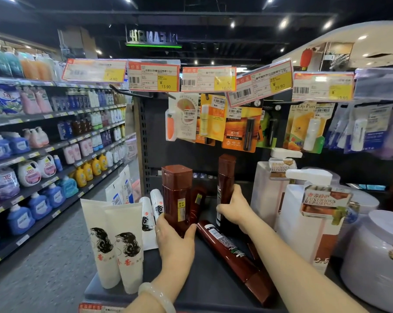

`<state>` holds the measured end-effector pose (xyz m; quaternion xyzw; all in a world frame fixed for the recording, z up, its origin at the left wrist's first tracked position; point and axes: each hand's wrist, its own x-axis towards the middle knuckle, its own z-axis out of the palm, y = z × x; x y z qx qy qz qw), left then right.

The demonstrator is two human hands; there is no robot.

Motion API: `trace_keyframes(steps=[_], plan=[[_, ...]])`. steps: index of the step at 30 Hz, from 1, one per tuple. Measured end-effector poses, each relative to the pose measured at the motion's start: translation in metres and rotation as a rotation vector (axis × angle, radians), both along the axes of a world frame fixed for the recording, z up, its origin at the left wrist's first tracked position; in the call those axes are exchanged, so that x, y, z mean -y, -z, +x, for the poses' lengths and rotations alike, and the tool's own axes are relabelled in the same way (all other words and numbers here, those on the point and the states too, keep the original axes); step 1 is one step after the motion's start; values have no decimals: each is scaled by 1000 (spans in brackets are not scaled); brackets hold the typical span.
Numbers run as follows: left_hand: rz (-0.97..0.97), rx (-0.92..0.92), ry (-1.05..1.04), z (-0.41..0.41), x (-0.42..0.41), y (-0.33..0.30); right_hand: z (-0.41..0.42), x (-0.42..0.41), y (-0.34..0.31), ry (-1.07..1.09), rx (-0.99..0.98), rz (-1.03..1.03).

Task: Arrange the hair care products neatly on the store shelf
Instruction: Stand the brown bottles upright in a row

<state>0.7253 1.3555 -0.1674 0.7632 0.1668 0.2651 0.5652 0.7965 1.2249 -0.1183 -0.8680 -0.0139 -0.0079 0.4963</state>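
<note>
On the dark shelf (204,288) stand two upright brown shampoo bottles. My left hand (174,238) grips the lower part of the nearer, left brown bottle (176,195). My right hand (235,207) holds the taller brown bottle (225,177) further back. A third brown bottle (234,256) lies flat on the shelf between my arms, cap toward me. A smaller brown bottle (196,204) leans behind the left one. White tubes with a woman's hair drawing (116,242) stand at the shelf's left.
Large white pump bottles (304,222) and a pale tub (376,256) fill the shelf's right side. Lip balm cards (240,127) hang on hooks above, under price tags (153,75). Left of the aisle runs a long shelf of detergent bottles (32,172).
</note>
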Motion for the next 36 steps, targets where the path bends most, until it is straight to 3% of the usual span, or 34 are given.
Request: trace_keyframes(steps=[6, 9, 25, 32, 36], plan=[[8, -2, 11, 0, -1, 0, 1, 2, 7, 18, 82, -161], [10, -4, 14, 0, -1, 1, 0, 6, 9, 20, -1, -131], [-26, 13, 43, -4, -2, -1, 19, -12, 10, 331, 11, -117], [-29, 8, 45, -5, -2, -4, -2, -2, -11, 200, -104, -166], [-27, -4, 59, -4, -3, -1, -45, 12, -23, 40, -27, -475]])
